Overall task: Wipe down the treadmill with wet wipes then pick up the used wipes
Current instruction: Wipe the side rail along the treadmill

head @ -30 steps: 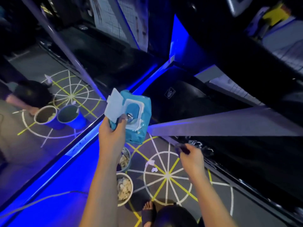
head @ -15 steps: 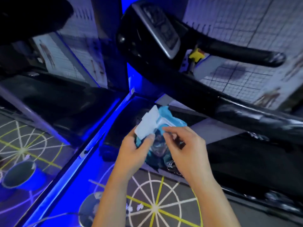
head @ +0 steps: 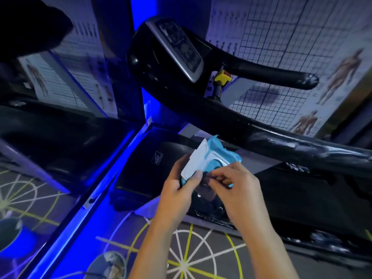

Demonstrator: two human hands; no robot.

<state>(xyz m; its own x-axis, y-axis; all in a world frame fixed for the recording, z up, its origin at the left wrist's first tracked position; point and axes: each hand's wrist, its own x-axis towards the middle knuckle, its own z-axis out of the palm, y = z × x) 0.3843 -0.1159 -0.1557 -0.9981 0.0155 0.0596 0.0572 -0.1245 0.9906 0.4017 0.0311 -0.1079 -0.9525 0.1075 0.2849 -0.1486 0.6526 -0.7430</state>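
Note:
A blue pack of wet wipes (head: 218, 156) with its white lid flipped open is held in my left hand (head: 177, 190), thumb pressed on the lid. My right hand (head: 235, 186) pinches at the pack's opening with thumb and forefinger; I cannot tell whether a wipe is between them. Behind stands the black treadmill: its console (head: 177, 47) at top centre, a long black handrail (head: 281, 141) crossing just above the pack, another handrail (head: 277, 75) at upper right, and the dark belt deck (head: 291, 198) to the right of my hands.
A mirror with a blue-lit edge (head: 104, 178) runs down the left and reflects the room. A bin holding crumpled wipes (head: 109, 264) stands on the patterned floor (head: 191, 252) at bottom left. Anatomy posters (head: 342, 71) cover the wall behind.
The view swung up from the floor to the treadmill console. My right hand came from the treadmill's edge to the pack's opening and is pinching there.

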